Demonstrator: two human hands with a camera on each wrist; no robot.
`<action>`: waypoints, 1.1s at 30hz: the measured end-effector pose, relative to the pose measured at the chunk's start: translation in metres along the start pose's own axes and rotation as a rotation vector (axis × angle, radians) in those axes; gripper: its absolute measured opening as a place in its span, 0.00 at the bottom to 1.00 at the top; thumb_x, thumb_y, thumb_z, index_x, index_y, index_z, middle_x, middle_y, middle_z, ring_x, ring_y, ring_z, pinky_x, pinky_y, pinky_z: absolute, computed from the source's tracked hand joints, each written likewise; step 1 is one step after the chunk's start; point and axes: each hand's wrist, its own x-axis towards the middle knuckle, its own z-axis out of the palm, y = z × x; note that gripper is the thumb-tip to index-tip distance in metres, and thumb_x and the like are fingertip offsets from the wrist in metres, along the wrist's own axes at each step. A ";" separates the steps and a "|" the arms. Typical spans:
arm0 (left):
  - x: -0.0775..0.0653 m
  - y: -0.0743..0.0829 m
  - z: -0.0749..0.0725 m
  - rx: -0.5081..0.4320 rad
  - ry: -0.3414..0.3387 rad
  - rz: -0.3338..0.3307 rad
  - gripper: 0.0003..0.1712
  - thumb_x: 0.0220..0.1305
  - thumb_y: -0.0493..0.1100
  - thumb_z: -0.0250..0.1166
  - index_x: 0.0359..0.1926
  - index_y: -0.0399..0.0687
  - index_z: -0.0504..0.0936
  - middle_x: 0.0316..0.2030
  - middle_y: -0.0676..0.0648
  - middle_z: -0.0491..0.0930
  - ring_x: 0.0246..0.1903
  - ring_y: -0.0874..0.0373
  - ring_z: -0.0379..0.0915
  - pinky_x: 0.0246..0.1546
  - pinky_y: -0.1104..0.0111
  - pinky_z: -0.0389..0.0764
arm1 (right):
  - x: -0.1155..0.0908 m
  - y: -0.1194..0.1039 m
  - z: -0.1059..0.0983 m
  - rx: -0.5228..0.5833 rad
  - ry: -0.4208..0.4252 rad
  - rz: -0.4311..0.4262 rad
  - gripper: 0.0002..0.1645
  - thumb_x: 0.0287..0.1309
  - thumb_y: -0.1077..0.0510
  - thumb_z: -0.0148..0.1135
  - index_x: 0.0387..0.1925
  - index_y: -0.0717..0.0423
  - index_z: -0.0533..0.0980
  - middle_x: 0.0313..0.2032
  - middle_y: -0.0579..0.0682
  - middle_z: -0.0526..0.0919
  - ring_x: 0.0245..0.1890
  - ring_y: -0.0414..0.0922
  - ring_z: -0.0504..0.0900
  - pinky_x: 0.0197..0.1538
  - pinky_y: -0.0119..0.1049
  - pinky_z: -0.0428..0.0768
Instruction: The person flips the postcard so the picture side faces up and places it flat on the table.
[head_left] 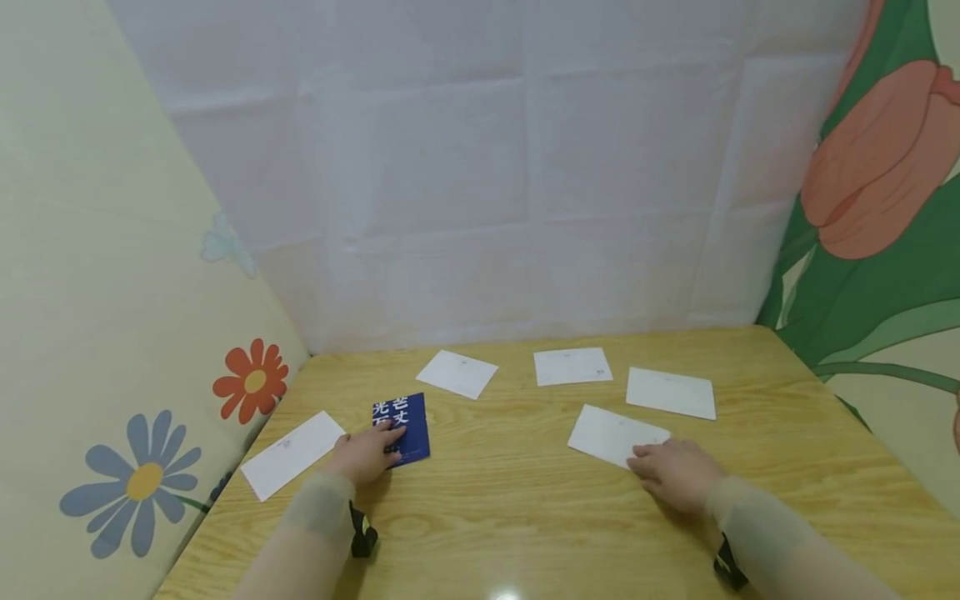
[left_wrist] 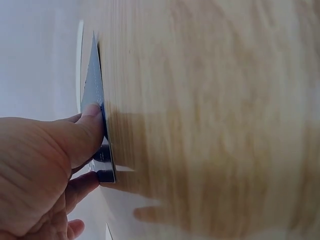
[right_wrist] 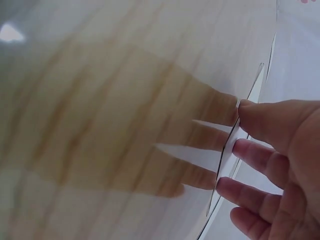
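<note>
A dark blue card (head_left: 416, 429) with white characters lies on the table, to the left. My left hand (head_left: 363, 454) reaches over it, its fingers spread. In the left wrist view the thumb rests on the card (left_wrist: 93, 90) and a fingertip touches its lower corner; part of the card is hidden behind the hand. Right of centre, a white card (head_left: 611, 433) lies at an angle. My right hand (head_left: 678, 475) touches its near right corner. In the right wrist view the thumb and fingertips meet the edge of this white card (right_wrist: 231, 142), fingers slightly bent and apart.
Beside my left hand lies another white card (head_left: 292, 454). More white cards lie farther back: one left of centre (head_left: 457, 373), one at the middle (head_left: 573, 367), one at the right (head_left: 671, 393). The wooden table (head_left: 487, 517) ends at a white cloth backdrop (head_left: 450, 208).
</note>
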 end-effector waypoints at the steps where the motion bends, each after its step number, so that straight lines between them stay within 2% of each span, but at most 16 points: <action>1: 0.001 0.000 0.000 0.003 0.000 -0.004 0.29 0.68 0.46 0.60 0.68 0.47 0.69 0.68 0.35 0.61 0.65 0.34 0.57 0.58 0.31 0.50 | 0.000 0.000 0.000 0.002 0.001 -0.005 0.20 0.60 0.56 0.63 0.54 0.53 0.79 0.57 0.55 0.78 0.55 0.60 0.75 0.57 0.60 0.68; 9: 0.007 -0.006 0.002 -0.022 0.043 -0.032 0.29 0.68 0.46 0.60 0.67 0.43 0.68 0.67 0.33 0.62 0.66 0.36 0.57 0.60 0.32 0.47 | -0.003 -0.002 0.000 0.017 -0.004 -0.029 0.20 0.60 0.56 0.62 0.54 0.52 0.79 0.58 0.55 0.77 0.57 0.59 0.74 0.58 0.60 0.67; 14: 0.013 -0.008 0.003 -0.012 0.076 -0.049 0.27 0.68 0.45 0.59 0.65 0.40 0.70 0.64 0.32 0.66 0.65 0.36 0.59 0.60 0.33 0.50 | -0.004 -0.003 0.002 -0.005 0.024 -0.090 0.20 0.59 0.55 0.62 0.54 0.52 0.79 0.57 0.55 0.77 0.54 0.58 0.76 0.57 0.58 0.69; 19: 0.017 -0.012 0.003 0.021 0.081 -0.071 0.26 0.69 0.45 0.58 0.64 0.39 0.71 0.63 0.32 0.67 0.64 0.35 0.60 0.60 0.34 0.52 | -0.005 -0.006 0.004 -0.020 0.052 -0.157 0.20 0.60 0.53 0.62 0.54 0.50 0.80 0.57 0.53 0.78 0.52 0.57 0.77 0.55 0.56 0.71; 23: 0.015 -0.012 0.001 0.035 0.086 -0.070 0.25 0.69 0.46 0.57 0.63 0.38 0.71 0.62 0.31 0.68 0.63 0.35 0.61 0.59 0.34 0.53 | -0.005 -0.011 0.004 -0.024 0.049 -0.179 0.21 0.60 0.51 0.62 0.54 0.48 0.79 0.57 0.52 0.78 0.53 0.57 0.77 0.55 0.56 0.71; 33: 0.015 -0.014 0.001 0.013 0.077 -0.095 0.25 0.71 0.45 0.54 0.64 0.37 0.70 0.63 0.31 0.66 0.64 0.35 0.59 0.60 0.34 0.52 | -0.004 -0.022 0.007 -0.022 0.002 -0.227 0.23 0.60 0.51 0.62 0.57 0.45 0.77 0.60 0.49 0.76 0.56 0.56 0.75 0.57 0.55 0.70</action>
